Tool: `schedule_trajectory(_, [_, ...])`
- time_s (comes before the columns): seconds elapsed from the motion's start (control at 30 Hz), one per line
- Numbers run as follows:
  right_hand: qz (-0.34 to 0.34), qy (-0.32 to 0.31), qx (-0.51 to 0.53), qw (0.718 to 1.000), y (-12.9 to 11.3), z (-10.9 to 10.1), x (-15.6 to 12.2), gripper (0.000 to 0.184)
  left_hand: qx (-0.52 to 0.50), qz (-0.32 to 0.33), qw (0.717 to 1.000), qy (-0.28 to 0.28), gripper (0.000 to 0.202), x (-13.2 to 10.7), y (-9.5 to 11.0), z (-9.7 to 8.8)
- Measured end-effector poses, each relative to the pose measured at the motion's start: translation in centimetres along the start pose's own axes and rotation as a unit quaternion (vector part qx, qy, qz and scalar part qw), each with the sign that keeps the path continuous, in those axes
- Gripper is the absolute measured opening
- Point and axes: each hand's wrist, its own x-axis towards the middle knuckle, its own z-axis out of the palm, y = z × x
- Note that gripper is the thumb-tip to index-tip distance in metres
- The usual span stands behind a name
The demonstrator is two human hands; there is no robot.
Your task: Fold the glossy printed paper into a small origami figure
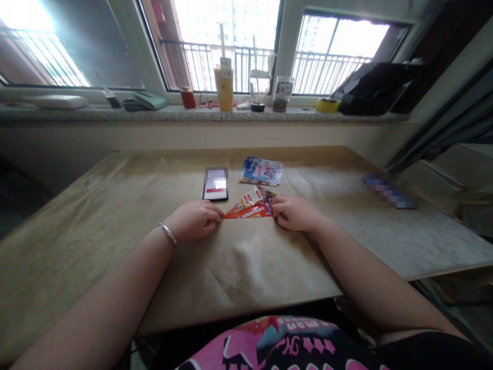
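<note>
A colourful printed sheet of paper [252, 208], folded to a long triangular shape, lies flat on the table between my two hands. My left hand [198, 218], with a silver bangle at its wrist, pinches the sheet's narrow left point. At the wider right end, my right hand [292, 211] has its fingers curled on the paper's edge. Just beyond the sheet sits a stack of blue printed leaflets [262, 171]. A phone [215, 185] with a lit screen lies beyond my left hand.
Brown covering lies over the table [115, 231]. A blurred dark object [389, 191] is at the right. The windowsill [154, 114] behind holds a tall yellow drink cup [224, 87], a red jar [188, 97], clear containers [282, 95], yellow tape [327, 105] and a black box [370, 92].
</note>
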Motion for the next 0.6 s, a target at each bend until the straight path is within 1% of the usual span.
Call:
schedule_trajectory(0.1, [0.008,-0.007,-0.015,1.000,-0.2,0.0,0.1,0.014,-0.018,-0.007,1.000,0.001,0.026,0.0,-0.1,0.0])
schedule_trajectory(0.2, [0.035,-0.009,-0.038,0.999,-0.6,0.1,0.3,0.013,-0.037,-0.006,0.999,0.015,0.023,0.1,-0.2,0.4])
schedule_trajectory(0.3, [0.083,0.001,-0.057,0.995,-0.8,0.5,0.6,0.026,-0.051,-0.019,0.998,0.044,0.026,0.3,-0.2,1.1])
schedule_trajectory(0.37, [0.103,0.011,-0.058,0.993,-0.7,0.9,0.7,0.034,-0.055,-0.008,0.997,0.057,0.032,0.4,-0.1,1.5])
schedule_trajectory(0.47, [0.094,0.018,-0.037,0.995,-0.6,1.4,0.8,0.038,-0.042,0.013,0.998,0.055,0.038,0.6,0.0,1.9])
schedule_trajectory(0.6, [0.079,0.031,-0.003,0.996,-0.3,1.6,0.8,0.038,-0.068,0.050,0.996,0.043,0.032,0.9,0.1,1.9])
